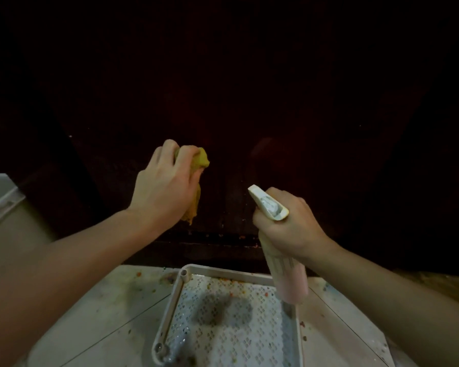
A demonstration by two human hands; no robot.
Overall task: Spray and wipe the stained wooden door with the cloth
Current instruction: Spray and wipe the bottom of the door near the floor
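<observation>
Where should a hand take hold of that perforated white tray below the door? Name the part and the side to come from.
Grip the tray by its raised left rim, coming from the left and above. That rail is bare and rounded, thin enough to pinch. The right hand holds the spray bottle above the right rim, and the left hand holds the yellow cloth, so one must be freed first.

Left hand (167,186) gripped bunched yellow cloth (196,178) up against dark wooden door (249,88). Right hand (289,223) wrapped round pink spray bottle (284,263), white nozzle aimed at door. Below: white perforated tray (170,308) on stained pale floor (98,321), crumbs along door's bottom edge.
</observation>
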